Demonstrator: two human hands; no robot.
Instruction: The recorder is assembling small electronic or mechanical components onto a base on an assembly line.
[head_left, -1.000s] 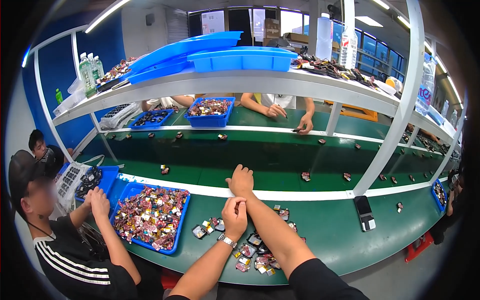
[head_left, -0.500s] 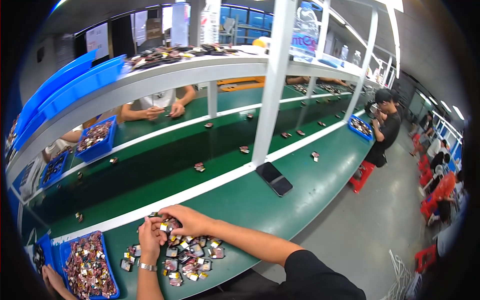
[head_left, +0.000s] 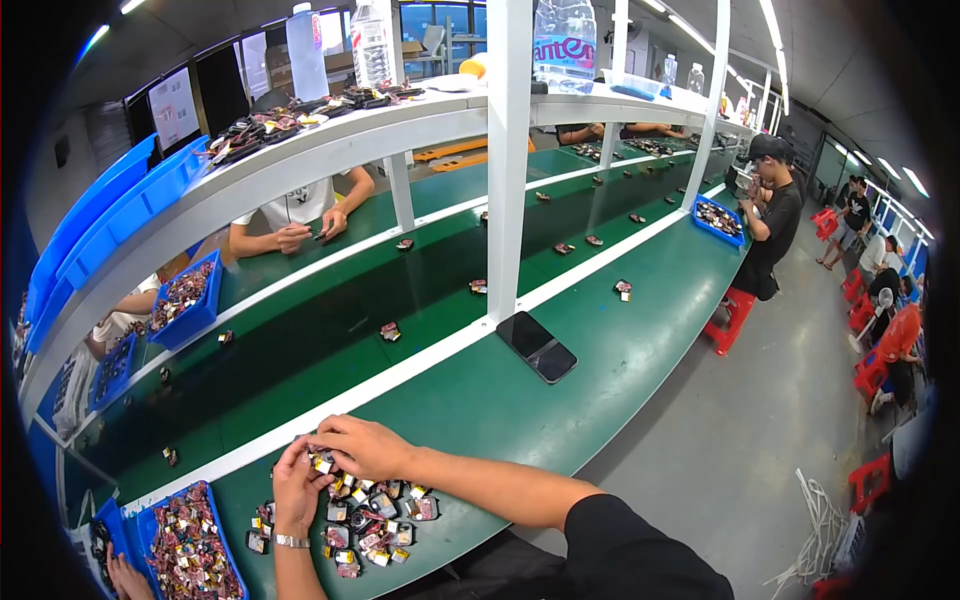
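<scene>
My left hand (head_left: 297, 487), with a metal watch band at the wrist, pinches a small electronic part (head_left: 322, 463) bearing a white-and-yellow label. Over its upper side, my right hand (head_left: 368, 448) reaches in from the right, fingers bent round the same part. The fingers hide most of it. Just below the hands, a loose pile of similar small dark modules (head_left: 375, 525) with reddish wires and yellow-white labels lies on the green bench (head_left: 480, 430). A few more modules (head_left: 259, 530) lie left of my left wrist.
A blue tray (head_left: 240, 575) full of wired parts stands at left, another person's hand (head_left: 128, 577) beside it. A black phone (head_left: 538, 347) lies near a white post (head_left: 508, 200). Scattered parts (head_left: 390, 331) sit on the dark green belt. Co-workers sit across and farther right.
My view has shifted slightly, so the bench scene sits a little differently. My right fingers have closed in over the part, nearer my left fingertips. Both hands stay above the pile.
</scene>
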